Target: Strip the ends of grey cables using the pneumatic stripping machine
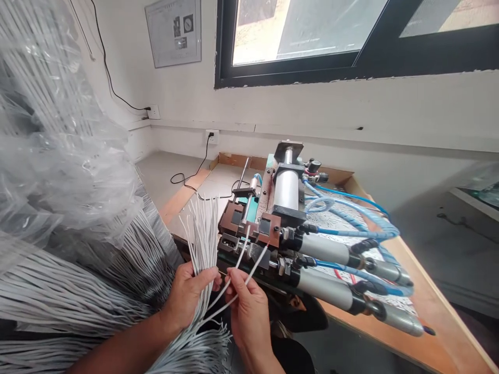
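Note:
My left hand [191, 291] is wrapped round a bundle of thin grey-white cables [203, 239], their cut ends fanning upward above the fist. To its right, my right hand [249, 306] pinches two single cables [242, 257] that run from the bundle. The tips of these two reach up to the brown blocks [268, 228] at the front of a pneumatic machine [287, 192]. Whether the tips sit inside the blocks I cannot tell. Below my left hand, the rest of the bundle hangs down with more loose ends beside it.
Large heaps of similar cables [58, 291], partly under clear plastic [78, 192], fill the left side. Silver air cylinders [323, 249] with blue hoses [351, 231] stick out rightward over a wood-edged table [436, 311]. A black power cord [200, 166] runs behind to a wall socket.

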### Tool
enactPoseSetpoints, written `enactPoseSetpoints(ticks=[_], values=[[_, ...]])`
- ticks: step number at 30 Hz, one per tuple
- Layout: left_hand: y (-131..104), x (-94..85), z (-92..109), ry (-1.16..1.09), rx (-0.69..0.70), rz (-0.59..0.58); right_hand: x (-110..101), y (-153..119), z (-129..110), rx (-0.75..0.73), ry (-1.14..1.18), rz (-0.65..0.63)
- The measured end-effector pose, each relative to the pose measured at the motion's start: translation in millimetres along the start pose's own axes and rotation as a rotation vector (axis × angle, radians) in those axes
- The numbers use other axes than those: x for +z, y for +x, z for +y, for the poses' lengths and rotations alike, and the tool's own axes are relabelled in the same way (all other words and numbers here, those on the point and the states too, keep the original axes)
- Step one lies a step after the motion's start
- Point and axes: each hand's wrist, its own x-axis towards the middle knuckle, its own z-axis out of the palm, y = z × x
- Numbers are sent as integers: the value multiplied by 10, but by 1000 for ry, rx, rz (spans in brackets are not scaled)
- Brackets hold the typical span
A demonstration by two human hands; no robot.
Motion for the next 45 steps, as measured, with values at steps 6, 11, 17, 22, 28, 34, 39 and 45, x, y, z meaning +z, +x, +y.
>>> enactPoseSetpoints(ticks=[6,11,17,22,28,34,39,45], values=[[8,5,19,14,-75,60,-19,57,-46,63,6,9],[9,-4,-26,49,-10,0,62,90,-120,98,-8,-92],[-30,-32,-86,38,-5,-30,80,40,-68,136,-37,-247],[-73,-45,-58,-27,-48,-13,-23,-88,-22,46,-52,-88],[-94,-47,-55,-43,-93,34,-10,-158,-110,107,-68,-98],[-112,-43,-85,-29,-40,-12,37,-35,-145,143,-75,-132],[-142,-38,-78,-54,-80,-49,45,-42,-96,139,-154,-229],[-137,-63,-106,-89,-73,-18,-59,-161,-61,0,-134,-66]])
